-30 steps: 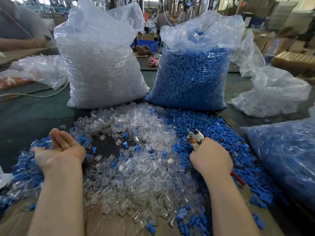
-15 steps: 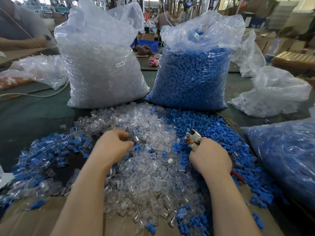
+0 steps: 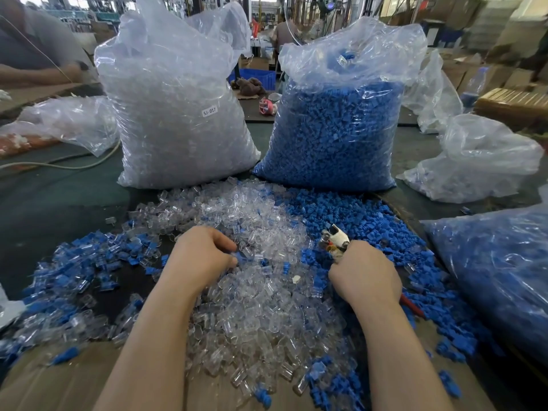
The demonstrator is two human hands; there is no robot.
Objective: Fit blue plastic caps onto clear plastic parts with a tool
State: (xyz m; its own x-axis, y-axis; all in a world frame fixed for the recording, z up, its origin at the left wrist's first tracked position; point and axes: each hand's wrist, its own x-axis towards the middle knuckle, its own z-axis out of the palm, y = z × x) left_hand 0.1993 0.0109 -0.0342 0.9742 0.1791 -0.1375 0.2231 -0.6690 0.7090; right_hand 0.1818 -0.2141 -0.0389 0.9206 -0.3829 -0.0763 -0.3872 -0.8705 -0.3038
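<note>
Our left hand point(image 3: 204, 256) curls its fingers into the heap of clear plastic parts point(image 3: 267, 307) on the tabletop point(image 3: 59, 203); what it pinches we cannot tell. Our right hand point(image 3: 364, 271) grips the tool point(image 3: 336, 238) over the blue caps point(image 3: 355, 215).

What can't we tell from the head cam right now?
- Left hand: fingers curl under; whether they pinch a part is hidden.
- Tool: mostly covered by right hand; red handle barely shows.
- Bag label: too small to read surely.
</note>
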